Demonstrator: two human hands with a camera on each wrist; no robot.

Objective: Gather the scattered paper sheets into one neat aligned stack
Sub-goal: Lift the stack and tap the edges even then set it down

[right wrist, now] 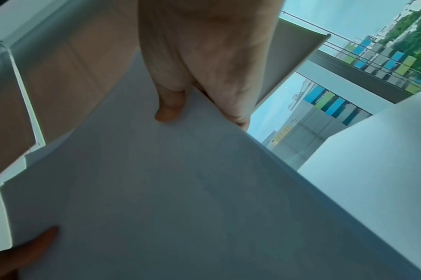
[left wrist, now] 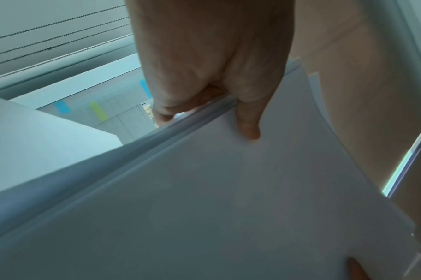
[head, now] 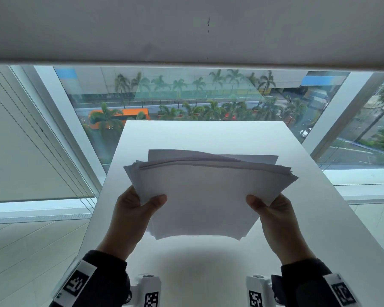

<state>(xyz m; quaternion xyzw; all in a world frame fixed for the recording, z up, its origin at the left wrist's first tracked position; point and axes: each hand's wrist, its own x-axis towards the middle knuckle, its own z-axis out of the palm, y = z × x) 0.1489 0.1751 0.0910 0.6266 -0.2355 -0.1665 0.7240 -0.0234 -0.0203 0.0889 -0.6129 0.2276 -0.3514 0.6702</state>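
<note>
A bundle of several white paper sheets [head: 205,196] is held up above the white table [head: 208,134], its far edges fanned and uneven. My left hand [head: 135,207] grips the bundle's left side, thumb on top and fingers underneath. My right hand [head: 273,209] grips the right side the same way. In the left wrist view the paper [left wrist: 204,199] fills the frame with my left hand [left wrist: 216,106] pinching its edge. In the right wrist view my right hand [right wrist: 202,98] pinches the sheets [right wrist: 180,189]. The fingers under the paper are hidden.
The table's far edge meets a large window [head: 186,96] with a street and palm trees below. A roller blind [head: 186,29] hangs above, another blind with bead cords [head: 31,134] at the left. Tiled floor [head: 31,251] lies on both sides of the table.
</note>
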